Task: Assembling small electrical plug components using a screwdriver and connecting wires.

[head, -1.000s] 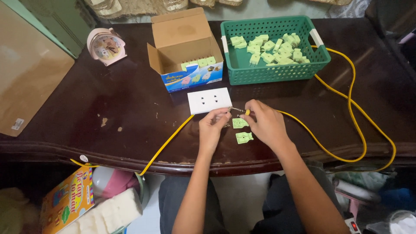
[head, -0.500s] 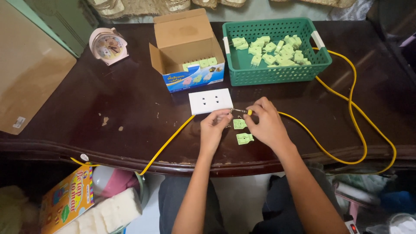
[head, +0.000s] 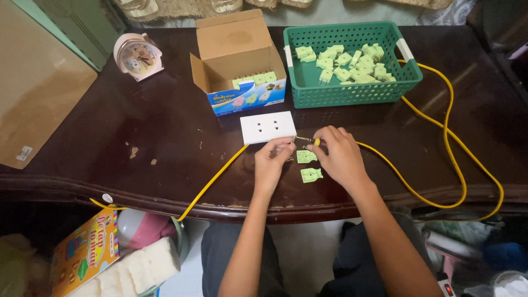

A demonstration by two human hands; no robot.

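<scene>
I see right hand (head: 336, 157) pinching a yellow-handled screwdriver (head: 308, 141); left hand (head: 272, 160) fingers curled beside 2 green plug halves (head: 306, 157), grip contents unclear.

A dark brown worktop (head: 110, 143) is seen, crossed by a yellow cable (head: 434, 137). A white socket plate (head: 268, 127), pale green plug pieces (head: 306, 157), a green lattice basket (head: 352, 91), a brown-and-blue cardboard box (head: 239, 55) and a pink clock (head: 136, 55) are shown.
</scene>
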